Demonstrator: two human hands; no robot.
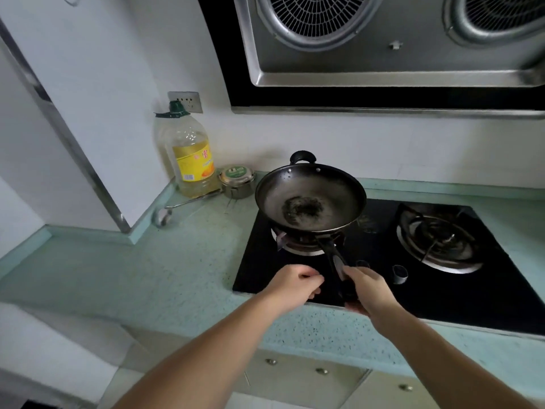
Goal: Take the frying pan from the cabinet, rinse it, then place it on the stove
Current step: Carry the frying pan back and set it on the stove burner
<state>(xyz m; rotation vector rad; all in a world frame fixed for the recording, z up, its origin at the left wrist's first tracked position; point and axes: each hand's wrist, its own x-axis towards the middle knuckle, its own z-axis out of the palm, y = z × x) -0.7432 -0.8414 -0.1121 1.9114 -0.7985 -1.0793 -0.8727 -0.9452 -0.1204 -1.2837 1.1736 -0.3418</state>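
The black frying pan [309,199] sits on the left burner of the black glass stove [383,287], its long handle pointing toward me. My right hand [365,287] is closed around the end of that handle. My left hand [295,283] hovers just left of the handle over the stove's front left corner, fingers curled loosely and holding nothing. The pan's inside looks wet with a dark patch at its centre.
A large oil bottle [188,154] and a small round tin [237,180] stand on the green counter [147,276] left of the pan, with a metal ladle [177,208] lying near them. The right burner [439,240] is bare. A range hood [383,45] hangs overhead.
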